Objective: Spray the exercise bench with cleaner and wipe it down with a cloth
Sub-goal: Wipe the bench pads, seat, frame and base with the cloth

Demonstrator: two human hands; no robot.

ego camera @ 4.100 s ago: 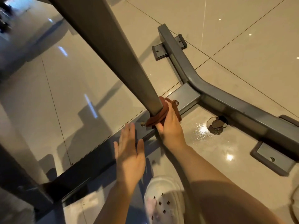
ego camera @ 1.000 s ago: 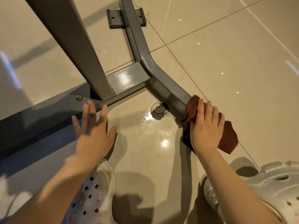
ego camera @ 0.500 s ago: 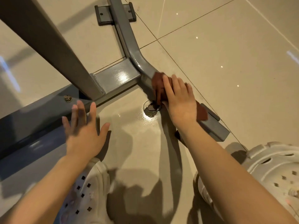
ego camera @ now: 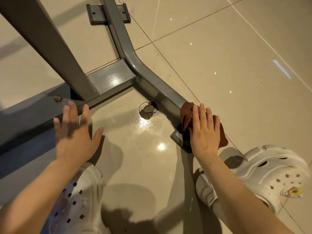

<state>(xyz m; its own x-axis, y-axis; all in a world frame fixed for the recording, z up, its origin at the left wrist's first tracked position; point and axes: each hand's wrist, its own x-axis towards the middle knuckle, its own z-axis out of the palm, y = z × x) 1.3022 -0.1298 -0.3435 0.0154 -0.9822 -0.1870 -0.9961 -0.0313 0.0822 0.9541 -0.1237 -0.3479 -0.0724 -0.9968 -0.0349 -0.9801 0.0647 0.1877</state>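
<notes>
The grey steel base frame of the exercise bench [ego camera: 148, 81] lies on the tiled floor, with a slanted upright post [ego camera: 50, 44] rising at the left. My right hand [ego camera: 202, 132] presses a rust-brown cloth [ego camera: 186, 114] flat on the near end of the frame's right leg, by its foot plate [ego camera: 179, 139]. My left hand [ego camera: 74, 134] hovers with spread fingers just in front of the long floor rail [ego camera: 25, 115], holding nothing. No spray bottle is in view.
A cracked round hole [ego camera: 147, 109] in the floor tile sits beside the leg, with wet glare around it. My white clogs [ego camera: 270, 173] stand at the lower right and lower left [ego camera: 79, 196]. A far foot plate [ego camera: 96, 14] is at the top.
My right hand slid the cloth back down the leg from the bend to the foot plate end. Four seconds ago it wiped the base of the upright post. The left hand stayed near the rail.
</notes>
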